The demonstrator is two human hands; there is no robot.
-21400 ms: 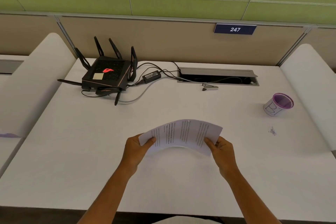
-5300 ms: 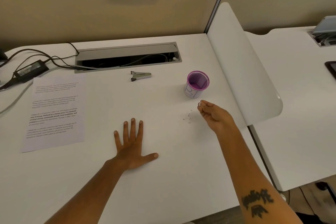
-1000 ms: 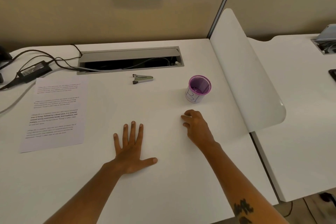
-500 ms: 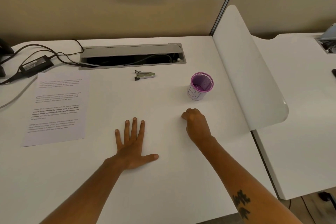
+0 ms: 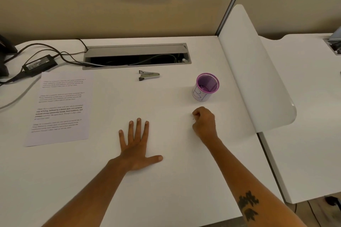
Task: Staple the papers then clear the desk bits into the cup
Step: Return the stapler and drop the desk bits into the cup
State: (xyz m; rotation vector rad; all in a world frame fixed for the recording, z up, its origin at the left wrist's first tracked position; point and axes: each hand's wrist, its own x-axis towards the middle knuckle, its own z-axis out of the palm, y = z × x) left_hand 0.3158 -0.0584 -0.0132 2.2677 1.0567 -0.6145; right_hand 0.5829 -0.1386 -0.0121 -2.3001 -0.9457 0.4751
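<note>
Presently the left hand [image 5: 136, 143] is lying flat, palm down, on the white surface [image 5: 175, 180], with its fingers spread and pointing away from the person and the thumb sticking out to the right; it is holding nothing. The left forearm is running back toward the lower left corner of the view. The right hand [image 5: 203, 123] is resting on the surface as a curled fist, knuckles up, with the fingertips tucked under toward the left; whether anything is pinched inside it cannot be told. A tiny speck is showing on the surface just beside its fingertips, too small to identify. The right forearm, carrying a dark tattoo, is extending toward the lower right.

The cup [image 5: 205, 86], purple mesh with white paper around its outside, is standing upright just beyond the right hand and apart from it, its mouth opening upward. The stapler [image 5: 149, 75] is lying further left, near the cable slot [image 5: 136, 57], with its long axis running left to right and its two arms gaping toward the left. The papers [image 5: 60, 108] are lying flat at the left of the surface, long axis running away from the person, well apart from both hands. A power adapter [image 5: 39, 64] and cables are sitting beyond the papers.
</note>
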